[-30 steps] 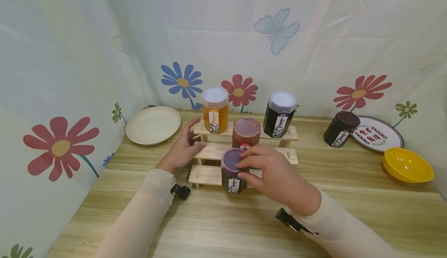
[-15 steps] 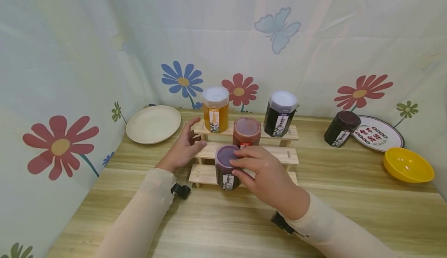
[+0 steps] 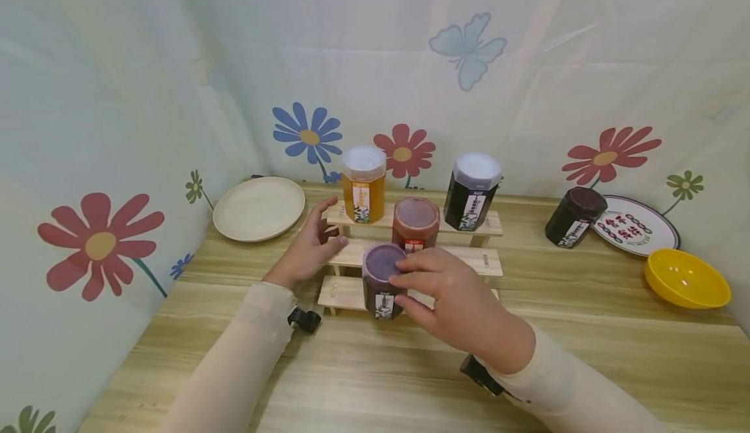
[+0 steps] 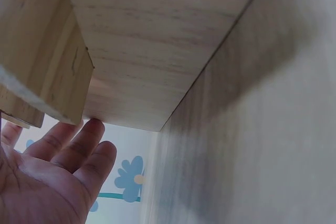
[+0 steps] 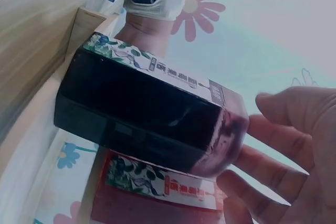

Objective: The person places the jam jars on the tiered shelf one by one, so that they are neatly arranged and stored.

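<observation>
A dark jar [image 3: 382, 265] with a purple lid stands upright on the lowest step of a three-step wooden rack [image 3: 340, 292]. My right hand [image 3: 463, 303] is at the right of its lid, fingertips at the lid's edge. In the right wrist view the fingers are spread and the thumb stands apart from the jar. My left hand [image 3: 305, 247] lies at the rack's left end, fingers extended beside its boards [image 4: 73, 72]. Behind the dark jar, a red jar [image 3: 415, 218] sits on the middle step. An amber jar [image 3: 364, 189] and another dark jar [image 3: 471, 195] occupy the top step.
A cream plate [image 3: 259, 208] lies left of the rack. Toward the right, one more dark jar [image 3: 575, 218] leans at the rim of a white patterned plate [image 3: 635, 224]. The yellow bowl [image 3: 687, 279] is nearer the table's right edge. A flowered curtain [image 3: 527, 94] hangs behind.
The dark jar with the purple lid shifted left along the lowest step, the right hand moving with it. Since then the right hand has eased slightly right; the left hand stays put.
</observation>
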A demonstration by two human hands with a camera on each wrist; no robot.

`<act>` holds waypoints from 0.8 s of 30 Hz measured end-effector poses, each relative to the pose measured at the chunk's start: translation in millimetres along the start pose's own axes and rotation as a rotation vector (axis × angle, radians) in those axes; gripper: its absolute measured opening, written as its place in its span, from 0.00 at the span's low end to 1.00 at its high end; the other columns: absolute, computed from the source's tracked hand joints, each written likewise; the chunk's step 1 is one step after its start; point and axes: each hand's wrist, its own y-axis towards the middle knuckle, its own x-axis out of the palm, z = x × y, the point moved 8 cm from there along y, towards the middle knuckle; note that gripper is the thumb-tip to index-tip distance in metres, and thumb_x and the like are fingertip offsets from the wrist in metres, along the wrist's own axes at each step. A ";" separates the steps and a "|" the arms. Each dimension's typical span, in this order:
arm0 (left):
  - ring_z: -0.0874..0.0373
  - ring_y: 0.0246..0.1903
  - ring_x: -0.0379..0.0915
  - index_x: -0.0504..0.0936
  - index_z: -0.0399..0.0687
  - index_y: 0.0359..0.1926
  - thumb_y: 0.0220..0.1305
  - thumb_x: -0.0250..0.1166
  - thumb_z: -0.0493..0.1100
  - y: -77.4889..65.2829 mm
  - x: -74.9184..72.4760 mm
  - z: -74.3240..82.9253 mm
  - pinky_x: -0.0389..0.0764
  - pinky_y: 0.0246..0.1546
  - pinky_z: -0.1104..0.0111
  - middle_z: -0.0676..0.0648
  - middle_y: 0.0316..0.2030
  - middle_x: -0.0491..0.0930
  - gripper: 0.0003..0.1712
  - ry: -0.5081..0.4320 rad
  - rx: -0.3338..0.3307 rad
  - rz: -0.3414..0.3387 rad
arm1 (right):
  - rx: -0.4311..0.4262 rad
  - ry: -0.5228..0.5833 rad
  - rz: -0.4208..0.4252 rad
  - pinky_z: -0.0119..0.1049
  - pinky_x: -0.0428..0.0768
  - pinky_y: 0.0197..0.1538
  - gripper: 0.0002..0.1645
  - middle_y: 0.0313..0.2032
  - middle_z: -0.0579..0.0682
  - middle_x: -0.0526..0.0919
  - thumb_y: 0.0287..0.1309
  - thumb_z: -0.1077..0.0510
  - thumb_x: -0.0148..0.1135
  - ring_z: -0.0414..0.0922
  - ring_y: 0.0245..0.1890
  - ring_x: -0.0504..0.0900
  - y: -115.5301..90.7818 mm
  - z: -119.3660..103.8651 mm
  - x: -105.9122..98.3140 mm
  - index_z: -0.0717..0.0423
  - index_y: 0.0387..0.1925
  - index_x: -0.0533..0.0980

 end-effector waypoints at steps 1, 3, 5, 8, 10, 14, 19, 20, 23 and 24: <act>0.33 0.72 0.67 0.43 0.58 0.85 0.75 0.62 0.35 0.1 -0.2 -0.1 0.71 0.70 0.42 0.32 0.75 0.65 0.49 0.001 0.001 -0.001 | -0.009 0.000 -0.001 0.46 0.85 0.60 0.20 0.54 0.50 0.88 0.52 0.55 0.84 0.48 0.55 0.85 -0.4 -0.4 -0.3 0.52 0.48 0.90; 0.33 0.72 0.67 0.43 0.58 0.85 0.75 0.62 0.34 0.3 -0.3 -0.6 0.72 0.70 0.42 0.32 0.75 0.65 0.49 0.000 0.005 -0.001 | -0.018 0.005 -0.011 0.47 0.85 0.61 0.21 0.55 0.51 0.88 0.52 0.54 0.84 0.49 0.56 0.84 -0.8 -0.7 -0.6 0.52 0.50 0.90; 0.33 0.71 0.68 0.43 0.58 0.85 0.75 0.62 0.34 0.4 -0.6 -0.9 0.72 0.69 0.42 0.32 0.75 0.66 0.49 -0.003 0.009 -0.002 | -0.024 0.010 -0.029 0.48 0.84 0.62 0.24 0.57 0.51 0.87 0.52 0.54 0.84 0.50 0.58 0.84 -1.3 -0.7 0.0 0.53 0.52 0.89; 0.33 0.72 0.68 0.43 0.58 0.85 0.75 0.62 0.34 0.2 -0.3 -1.2 0.73 0.69 0.42 0.32 0.75 0.65 0.49 -0.010 0.012 -0.005 | -0.024 0.010 -0.068 0.49 0.82 0.64 0.27 0.60 0.52 0.85 0.53 0.52 0.83 0.51 0.61 0.82 -1.2 -0.5 3.2 0.53 0.56 0.88; 0.33 0.72 0.67 0.43 0.58 0.85 0.75 0.62 0.34 0.0 0.2 -0.7 0.72 0.69 0.41 0.32 0.75 0.65 0.49 -0.013 0.013 -0.007 | -0.024 0.007 -0.092 0.49 0.81 0.66 0.30 0.62 0.52 0.84 0.54 0.52 0.83 0.51 0.63 0.81 -1.1 -0.2 5.8 0.53 0.58 0.87; 0.33 0.72 0.67 0.44 0.58 0.85 0.75 0.62 0.34 -0.1 0.4 0.0 0.73 0.69 0.41 0.31 0.74 0.66 0.49 -0.004 0.018 -0.005 | -0.035 0.000 -0.110 0.49 0.80 0.67 0.32 0.64 0.52 0.82 0.53 0.51 0.83 0.52 0.64 0.80 -1.0 0.5 9.7 0.52 0.60 0.85; 0.33 0.71 0.68 0.43 0.56 0.85 0.75 0.63 0.35 1.0 -0.8 -1.1 0.73 0.69 0.42 0.31 0.74 0.66 0.50 0.006 0.026 0.000 | -0.075 0.003 -0.123 0.49 0.80 0.67 0.35 0.66 0.53 0.80 0.53 0.51 0.84 0.52 0.65 0.78 -0.8 -0.4 13.5 0.52 0.63 0.84; 0.33 0.71 0.68 0.43 0.56 0.85 0.75 0.63 0.34 1.2 -0.8 -1.3 0.73 0.69 0.42 0.31 0.74 0.66 0.50 0.004 0.027 0.000 | -0.086 0.008 -0.129 0.49 0.79 0.68 0.36 0.67 0.53 0.80 0.53 0.51 0.84 0.52 0.66 0.78 -0.7 -1.1 14.6 0.52 0.64 0.83; 0.33 0.71 0.68 0.43 0.55 0.85 0.74 0.63 0.34 1.4 -0.7 -1.8 0.72 0.69 0.41 0.30 0.74 0.66 0.50 0.006 0.029 0.000 | -0.111 0.018 -0.150 0.48 0.78 0.70 0.39 0.69 0.53 0.77 0.53 0.52 0.83 0.52 0.68 0.76 -1.0 -2.6 19.0 0.52 0.66 0.81; 0.33 0.71 0.68 0.44 0.55 0.85 0.74 0.63 0.34 1.3 -0.5 -1.8 0.72 0.69 0.41 0.30 0.74 0.66 0.50 0.006 0.030 -0.001 | -0.115 0.020 -0.159 0.48 0.77 0.70 0.39 0.70 0.53 0.76 0.53 0.52 0.83 0.52 0.68 0.76 -1.3 -2.9 20.8 0.52 0.67 0.80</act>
